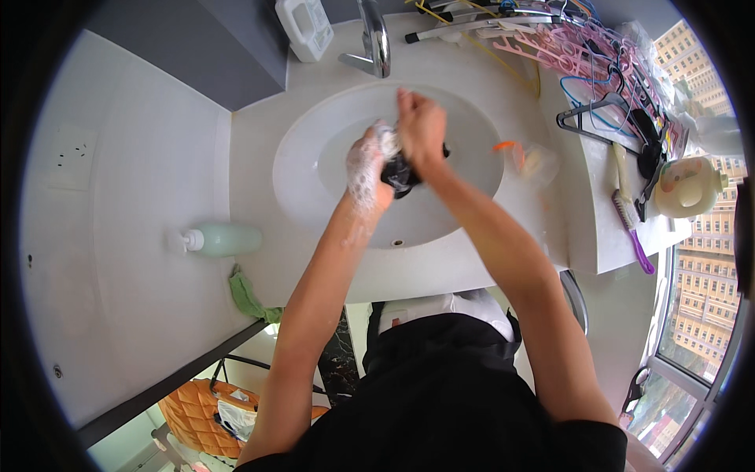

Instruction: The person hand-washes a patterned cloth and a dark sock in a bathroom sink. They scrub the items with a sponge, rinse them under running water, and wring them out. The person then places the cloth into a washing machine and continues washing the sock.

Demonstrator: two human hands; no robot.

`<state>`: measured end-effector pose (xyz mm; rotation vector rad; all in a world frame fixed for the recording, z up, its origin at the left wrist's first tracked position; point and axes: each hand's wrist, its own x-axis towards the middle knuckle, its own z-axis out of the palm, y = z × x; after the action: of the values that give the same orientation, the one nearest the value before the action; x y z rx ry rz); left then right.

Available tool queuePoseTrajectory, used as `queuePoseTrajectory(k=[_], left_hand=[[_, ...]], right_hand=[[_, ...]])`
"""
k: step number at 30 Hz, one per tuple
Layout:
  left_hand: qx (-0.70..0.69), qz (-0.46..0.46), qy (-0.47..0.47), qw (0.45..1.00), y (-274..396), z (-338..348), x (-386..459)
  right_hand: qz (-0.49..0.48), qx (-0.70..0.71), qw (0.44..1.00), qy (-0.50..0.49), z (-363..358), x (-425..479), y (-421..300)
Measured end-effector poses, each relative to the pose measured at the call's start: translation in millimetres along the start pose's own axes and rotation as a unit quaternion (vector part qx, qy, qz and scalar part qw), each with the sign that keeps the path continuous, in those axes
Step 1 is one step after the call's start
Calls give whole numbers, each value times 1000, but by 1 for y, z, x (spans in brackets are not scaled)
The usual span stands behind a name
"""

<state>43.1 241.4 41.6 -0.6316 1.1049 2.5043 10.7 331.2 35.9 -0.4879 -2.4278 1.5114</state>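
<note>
Over the white oval washbasin (pixel 307 135) both of my hands are on a wet black cloth item (pixel 401 176) with a soapy, whitish part near its top. Thick foam coats my left hand (pixel 365 165), which grips the cloth from the left. My right hand (pixel 422 127) is curled on the cloth's other side, its fist a little higher than the left. The cloth is bunched up, so its kind cannot be told. Behind the basin stands a chrome faucet (pixel 377 44); no stream of water shows below it.
A pale green pump bottle (pixel 227 239) and a green cloth (pixel 246 295) lie left. Behind stands a white jug (pixel 305 29). To the right are an orange object (pixel 512 150), several hangers (pixel 548 47), a purple-handled brush (pixel 634 230) and a cream detergent jug (pixel 687 187).
</note>
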Motion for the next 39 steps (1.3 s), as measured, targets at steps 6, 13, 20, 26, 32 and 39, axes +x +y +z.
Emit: queuePoseTrajectory(k=[6, 13, 20, 26, 32, 39], left_hand=[[19, -15, -115, 993, 32, 10, -5], [126, 31, -229, 965, 46, -7, -14], [70, 27, -237, 969, 45, 1, -22], [68, 16, -254, 965, 39, -4, -17], [108, 39, -224, 968, 21, -11, -7], [-98, -29, -353, 930, -10, -56, 40]], right_hand=[[118, 386, 913, -53, -43, 25, 26], [66, 479, 850, -209, -103, 14, 29], [140, 350, 856, -354, -124, 10, 35], [109, 435, 842, -300, -121, 8, 36], [103, 467, 855, -201, -94, 14, 33], [-324, -196, 924, -55, -11, -65, 5]])
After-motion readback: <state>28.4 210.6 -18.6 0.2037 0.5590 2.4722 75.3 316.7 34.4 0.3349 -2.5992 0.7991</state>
